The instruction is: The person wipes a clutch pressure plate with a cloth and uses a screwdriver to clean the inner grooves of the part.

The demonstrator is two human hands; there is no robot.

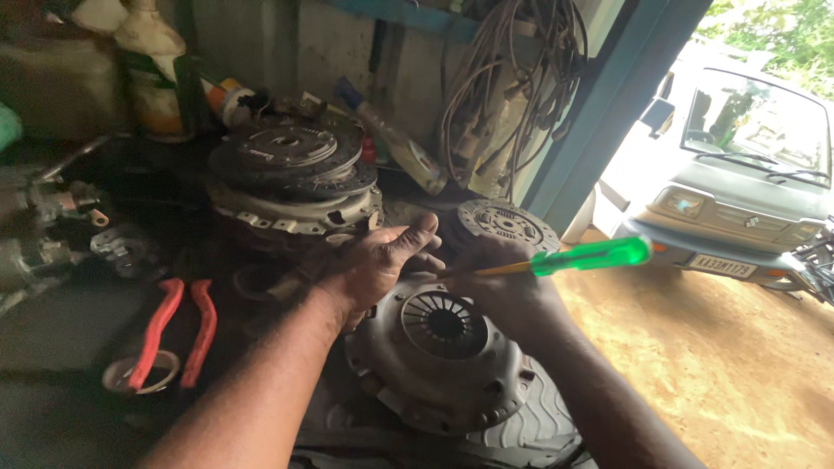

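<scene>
My right hand [504, 287] grips a screwdriver [591, 256] with a bright green handle and yellow shaft, the handle pointing right. My left hand [378, 265] hovers with fingers spread just above the far edge of a grey round clutch pressure plate [439, 352]. The plate lies flat on a dark rubber mat [539, 430] below both hands. A clutch disc [508, 224] lies just behind my right hand.
A stack of worn clutch plates [291, 174] stands behind my left hand. Red-handled pliers [174, 330] lie at the left on a ring. Bottles [156, 78] and hanging cables [504, 87] line the back wall. A pale car [738, 191] is parked outside on dirt ground.
</scene>
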